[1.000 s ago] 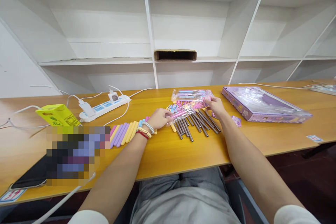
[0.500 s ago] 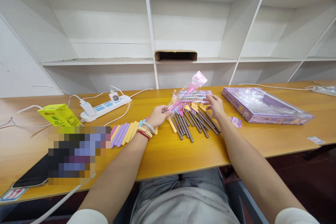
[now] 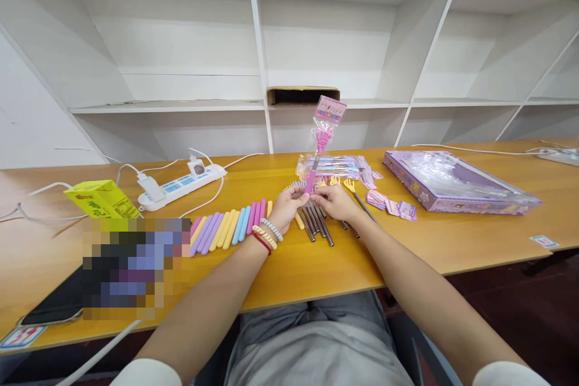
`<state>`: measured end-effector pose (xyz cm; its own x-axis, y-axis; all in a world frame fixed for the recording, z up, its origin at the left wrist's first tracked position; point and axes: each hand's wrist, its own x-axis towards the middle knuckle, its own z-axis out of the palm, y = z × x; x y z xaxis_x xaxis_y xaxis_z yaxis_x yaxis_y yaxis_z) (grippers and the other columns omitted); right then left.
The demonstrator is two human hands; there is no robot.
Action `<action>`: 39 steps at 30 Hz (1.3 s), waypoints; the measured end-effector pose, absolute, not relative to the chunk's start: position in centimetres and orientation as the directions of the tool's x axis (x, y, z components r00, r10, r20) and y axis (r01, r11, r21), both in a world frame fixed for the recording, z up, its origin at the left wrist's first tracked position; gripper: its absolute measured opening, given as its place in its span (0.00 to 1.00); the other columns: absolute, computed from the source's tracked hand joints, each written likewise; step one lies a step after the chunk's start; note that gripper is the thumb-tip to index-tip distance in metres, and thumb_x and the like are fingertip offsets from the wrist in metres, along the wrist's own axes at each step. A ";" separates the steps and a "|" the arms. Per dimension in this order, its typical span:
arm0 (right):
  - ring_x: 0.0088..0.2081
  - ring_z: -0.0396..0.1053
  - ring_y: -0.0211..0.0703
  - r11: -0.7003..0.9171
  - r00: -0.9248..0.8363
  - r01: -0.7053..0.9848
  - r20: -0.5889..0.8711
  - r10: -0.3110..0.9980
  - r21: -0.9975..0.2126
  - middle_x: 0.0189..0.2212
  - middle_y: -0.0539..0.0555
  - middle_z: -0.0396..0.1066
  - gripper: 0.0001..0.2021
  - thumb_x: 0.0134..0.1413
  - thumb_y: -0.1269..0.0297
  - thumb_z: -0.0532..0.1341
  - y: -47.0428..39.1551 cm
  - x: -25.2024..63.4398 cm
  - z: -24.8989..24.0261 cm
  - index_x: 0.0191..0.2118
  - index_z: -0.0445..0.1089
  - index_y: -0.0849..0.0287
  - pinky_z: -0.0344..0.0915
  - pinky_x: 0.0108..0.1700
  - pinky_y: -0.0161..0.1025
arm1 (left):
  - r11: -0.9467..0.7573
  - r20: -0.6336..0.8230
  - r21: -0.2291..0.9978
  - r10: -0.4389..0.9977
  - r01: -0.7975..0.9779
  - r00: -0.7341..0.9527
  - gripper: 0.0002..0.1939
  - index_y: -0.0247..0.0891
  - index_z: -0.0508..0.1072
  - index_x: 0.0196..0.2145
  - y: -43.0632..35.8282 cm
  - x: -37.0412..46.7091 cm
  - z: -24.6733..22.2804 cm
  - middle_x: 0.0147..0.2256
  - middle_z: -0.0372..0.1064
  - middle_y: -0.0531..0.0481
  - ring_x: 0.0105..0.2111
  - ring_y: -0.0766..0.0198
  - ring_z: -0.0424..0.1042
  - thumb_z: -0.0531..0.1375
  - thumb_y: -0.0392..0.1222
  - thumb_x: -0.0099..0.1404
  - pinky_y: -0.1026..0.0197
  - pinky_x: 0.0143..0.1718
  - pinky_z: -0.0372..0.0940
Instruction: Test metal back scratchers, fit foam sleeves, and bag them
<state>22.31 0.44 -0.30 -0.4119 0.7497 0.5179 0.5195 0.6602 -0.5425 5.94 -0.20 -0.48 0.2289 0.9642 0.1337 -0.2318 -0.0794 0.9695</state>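
Between both hands a pink back scratcher [image 3: 322, 140] in a clear bag stands nearly upright, its pink printed card [image 3: 330, 110] at the top. My left hand [image 3: 291, 204] pinches the lower end of the handle from the left. From the right, my right hand [image 3: 335, 201] has its fingers closed at that same end. Under and beside the hands lie several metal rods [image 3: 316, 223] with hand-shaped heads, partly hidden. A row of coloured handles [image 3: 230, 228] lies left of my left hand. Behind the hands, bagged back scratchers [image 3: 337, 166] lie in a pile.
At the right lies a purple box [image 3: 456, 184] with clear plastic on it. Small printed cards [image 3: 391, 205] lie before it. A power strip [image 3: 183, 186], a yellow carton [image 3: 104, 198] and a dark phone [image 3: 56, 298] are on the left. A cardboard box [image 3: 303, 96] sits on the shelf.
The bagged back scratcher has swung from a slant to nearly upright. My right hand has moved left and closed at the handle's end, beside my left hand, which shifted slightly right.
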 end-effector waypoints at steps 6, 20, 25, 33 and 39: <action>0.21 0.52 0.32 0.663 -0.429 0.544 0.508 0.747 -0.515 0.16 0.46 0.56 0.15 0.54 0.61 0.54 0.2 22.5 0.0 0.21 0.64 0.62 0.50 0.25 0.32 | -0.105 0.138 0.985 0.953 -0.134 0.271 0.15 0.32 0.71 0.31 0.0 5.2 0.2 0.27 0.68 0.53 0.27 0.69 0.68 0.67 0.40 0.45 0.60 0.36 0.65; 0.22 0.56 0.34 0.694 -0.409 0.572 0.582 0.703 -0.436 0.18 0.49 0.64 0.12 0.53 0.65 0.56 0.3 22.0 -0.3 0.22 0.68 0.60 0.51 0.28 0.33 | -0.276 0.248 0.884 0.961 0.377 0.122 0.10 0.34 0.73 0.26 0.6 4.7 -0.2 0.25 0.71 0.49 0.26 0.63 0.69 0.65 0.43 0.47 0.61 0.28 0.63; 0.21 0.55 0.33 0.666 -0.364 0.612 0.594 0.717 -0.428 0.17 0.49 0.63 0.12 0.53 0.66 0.55 -0.1 21.3 -0.4 0.21 0.67 0.60 0.51 0.27 0.33 | -0.257 0.248 0.897 0.966 0.359 0.073 0.11 0.35 0.71 0.25 1.0 4.7 -0.9 0.24 0.70 0.50 0.26 0.64 0.68 0.65 0.45 0.46 0.62 0.28 0.62; 0.19 0.51 0.32 0.579 -0.292 0.545 0.511 0.809 -0.606 0.14 0.46 0.57 0.13 0.47 0.59 0.60 0.2 22.0 0.0 0.19 0.62 0.60 0.49 0.24 0.32 | -0.256 0.218 0.940 0.959 0.227 0.178 0.13 0.35 0.67 0.23 0.6 4.9 -0.2 0.20 0.64 0.54 0.21 0.68 0.63 0.65 0.46 0.46 0.64 0.24 0.59; 0.19 0.50 0.31 0.506 -0.323 0.393 0.400 0.858 -0.768 0.15 0.45 0.53 0.18 0.44 0.53 0.62 0.6 22.3 -0.2 0.19 0.57 0.60 0.48 0.21 0.31 | -0.189 0.166 0.981 0.942 0.052 0.292 0.14 0.34 0.65 0.23 0.1 5.0 0.3 0.19 0.63 0.55 0.21 0.70 0.63 0.66 0.45 0.46 0.64 0.25 0.59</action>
